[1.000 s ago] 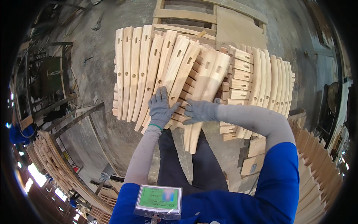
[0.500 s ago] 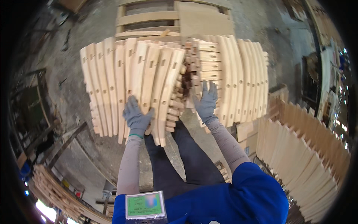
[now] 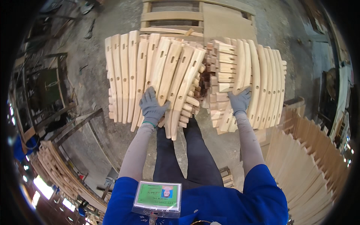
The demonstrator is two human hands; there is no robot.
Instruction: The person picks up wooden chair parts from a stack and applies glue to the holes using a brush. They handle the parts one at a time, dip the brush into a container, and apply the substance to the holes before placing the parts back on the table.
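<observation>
Resting our left hand (image 3: 153, 108) on the left stack of curved wooden slats (image 3: 167, 73), our right hand (image 3: 240, 101) on the right stack (image 3: 256, 75).
The left fingers spread over the lower part of the slats; a flat, light palm should help us stop the slanting ones sliding. Farther right, our other thumb stands apart from its fingers over the lower part of the slats there; whether it pinches one, we cannot tell. Pressing evenly should leave neighbouring pieces aligned.

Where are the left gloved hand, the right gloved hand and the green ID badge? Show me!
Left gloved hand (image 3: 152, 108): head view, back of the hand.
Right gloved hand (image 3: 240, 102): head view, back of the hand.
Green ID badge (image 3: 155, 197): head view, middle of its card.
</observation>
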